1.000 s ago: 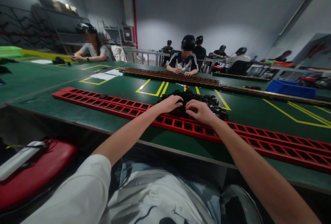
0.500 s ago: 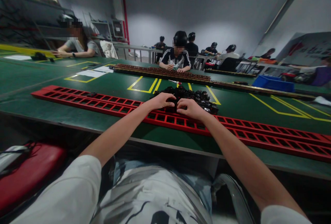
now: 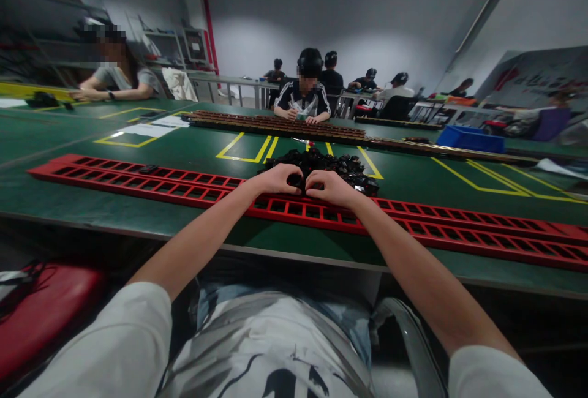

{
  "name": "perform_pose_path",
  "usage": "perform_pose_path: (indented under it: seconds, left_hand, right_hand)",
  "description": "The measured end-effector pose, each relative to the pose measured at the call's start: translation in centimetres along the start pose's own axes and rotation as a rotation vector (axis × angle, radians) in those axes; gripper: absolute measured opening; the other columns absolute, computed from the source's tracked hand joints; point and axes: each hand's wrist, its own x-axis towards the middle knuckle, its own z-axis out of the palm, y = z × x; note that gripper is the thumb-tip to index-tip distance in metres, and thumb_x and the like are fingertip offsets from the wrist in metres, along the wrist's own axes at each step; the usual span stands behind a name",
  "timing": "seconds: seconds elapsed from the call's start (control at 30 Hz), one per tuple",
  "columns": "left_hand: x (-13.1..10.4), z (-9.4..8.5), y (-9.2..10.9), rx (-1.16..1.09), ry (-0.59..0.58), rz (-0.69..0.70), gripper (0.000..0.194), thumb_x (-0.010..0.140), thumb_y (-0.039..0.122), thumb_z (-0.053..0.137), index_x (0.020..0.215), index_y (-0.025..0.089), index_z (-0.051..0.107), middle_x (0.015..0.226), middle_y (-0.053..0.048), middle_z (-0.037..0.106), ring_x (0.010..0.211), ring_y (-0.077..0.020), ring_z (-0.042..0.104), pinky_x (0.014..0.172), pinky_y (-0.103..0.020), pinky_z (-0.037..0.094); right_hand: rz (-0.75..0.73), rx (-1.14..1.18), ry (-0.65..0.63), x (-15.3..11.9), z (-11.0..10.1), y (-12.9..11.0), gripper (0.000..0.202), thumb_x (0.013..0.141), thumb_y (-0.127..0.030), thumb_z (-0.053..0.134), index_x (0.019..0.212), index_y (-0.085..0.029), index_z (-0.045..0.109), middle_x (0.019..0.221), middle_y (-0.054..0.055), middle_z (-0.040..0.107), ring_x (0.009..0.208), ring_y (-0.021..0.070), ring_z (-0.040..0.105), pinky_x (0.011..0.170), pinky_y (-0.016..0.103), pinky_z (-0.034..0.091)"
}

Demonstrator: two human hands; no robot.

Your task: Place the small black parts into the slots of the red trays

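Both hands have drawn together, meeting against the black parts pile.

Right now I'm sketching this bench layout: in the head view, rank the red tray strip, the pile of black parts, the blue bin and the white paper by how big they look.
1. red tray strip
2. pile of black parts
3. blue bin and white paper: they look alike, and both sit farther back, so unsure.

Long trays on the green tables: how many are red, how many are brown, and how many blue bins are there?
Red long tray: 1
Brown long tray: 1
Blue bin: 1
Total: 3
Both hands, left hand and right hand, meet at the near edge of the pile of black parts behind the red one.
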Motion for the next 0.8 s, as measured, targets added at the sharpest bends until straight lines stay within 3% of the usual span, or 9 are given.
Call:
perform_pose_path:
  seconds: [0.27,0.5,0.8]
  left_hand:
    - [-0.21,0.04,0.63,-0.04,0.038,0.031,0.046,0.083,0.033,0.065,0.127,0.017,0.06,0.121,-0.007,0.068,0.111,-0.0229,0.063,0.1,-0.037,0.048]
    - [-0.1,0.08,0.76,-0.039,0.151,0.015,0.022,0.088,0.033,0.058,0.102,0.018,0.065,0.104,-0.004,0.068,0.099,-0.0198,0.063,0.094,-0.035,0.05]
    - [-0.05,0.22,0.4,-0.012,0.02,0.037,0.027,0.083,0.033,0.065,0.104,0.017,0.07,0.107,-0.006,0.071,0.101,-0.0211,0.065,0.096,-0.034,0.049]
  right_hand:
    - [-0.013,-0.023,-0.002,-0.07,-0.06,0.13,0.006,0.083,-0.02,0.068,0.082,-0.019,0.074,0.092,0.006,0.069,0.091,0.0198,0.065,0.087,0.033,0.051]
    - [0.005,-0.03,-0.002,-0.06,-0.04,0.26,0.007,0.084,-0.022,0.068,0.082,-0.018,0.073,0.091,0.005,0.068,0.085,0.018,0.064,0.084,0.032,0.051]
    - [-0.01,-0.002,-0.012,-0.09,-0.13,0.09,0.008,0.084,-0.02,0.067,0.086,-0.018,0.075,0.094,0.006,0.069,0.089,0.0187,0.065,0.087,0.033,0.051]
